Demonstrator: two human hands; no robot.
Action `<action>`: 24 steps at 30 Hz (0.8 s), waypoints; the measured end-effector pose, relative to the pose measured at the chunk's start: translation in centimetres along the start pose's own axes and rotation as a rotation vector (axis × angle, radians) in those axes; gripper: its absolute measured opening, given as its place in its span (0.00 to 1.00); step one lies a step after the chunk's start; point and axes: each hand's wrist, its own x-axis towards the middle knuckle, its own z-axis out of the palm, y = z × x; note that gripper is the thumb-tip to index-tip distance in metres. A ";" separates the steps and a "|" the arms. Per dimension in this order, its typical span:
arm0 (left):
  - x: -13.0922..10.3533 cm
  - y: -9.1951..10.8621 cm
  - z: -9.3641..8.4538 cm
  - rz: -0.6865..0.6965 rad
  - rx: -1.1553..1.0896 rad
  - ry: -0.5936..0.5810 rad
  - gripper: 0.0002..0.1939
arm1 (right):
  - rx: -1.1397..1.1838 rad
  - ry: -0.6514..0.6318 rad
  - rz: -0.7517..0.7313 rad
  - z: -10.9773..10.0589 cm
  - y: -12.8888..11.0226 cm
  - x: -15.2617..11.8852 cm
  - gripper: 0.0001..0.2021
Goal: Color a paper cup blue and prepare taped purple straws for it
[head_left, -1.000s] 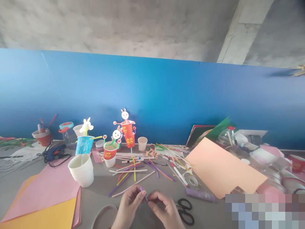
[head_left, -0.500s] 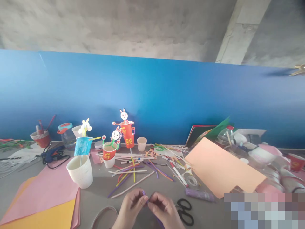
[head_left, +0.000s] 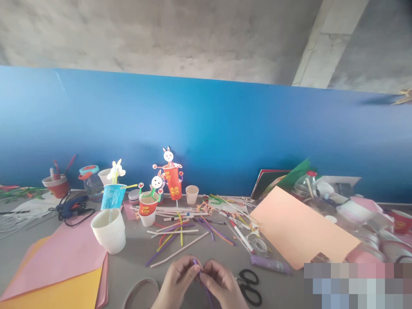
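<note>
In the head view, the only one, both hands work close together at the near edge of the bench [head_left: 135, 259]. The left hand [head_left: 178, 278] pinches a thin purple straw [head_left: 196, 263] between thumb and fingers, its tip poking up above the thumb. The right hand [head_left: 222, 281] meets it from the right, thumb and fingers narrowed on the same straw; its exact pinch is partly hidden.

Compared with a second ago, the hands sit closer, fingertips almost touching, and a purple length now shows running down beside the right palm, where none was visible then. The straw's upper end also sits a little farther right. That suggests it has been turned or slid within the fingers without being let go, so this looks like small fingertip adjustment, with both hands needed to steady it.

The things around lie as they did. Black-handled scissors [head_left: 247, 284] rest just right of the right hand, with a purple tube [head_left: 270, 264] beyond them. A long white straw [head_left: 180, 249] lies just beyond the left hand. Farther left stand a stack of white cups [head_left: 109, 234] and a red cup [head_left: 148, 207] bearing a rabbit face.
</note>
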 end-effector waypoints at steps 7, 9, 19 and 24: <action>0.0 -0.1 0.1 -0.021 -0.055 -0.004 0.26 | 0.012 -0.045 0.026 0.0 0.1 -0.2 0.25; -0.1 -0.1 0.2 -0.017 -0.082 -0.008 0.25 | 0.007 -0.034 0.025 0.1 0.3 -0.2 0.25; 0.8 -0.9 -2.4 0.038 0.082 0.450 0.21 | -0.101 0.313 -0.039 -1.0 4.0 0.8 0.24; 1.3 -2.4 -4.5 0.109 0.179 0.617 0.24 | -0.208 0.409 -0.141 -1.9 6.1 0.9 0.23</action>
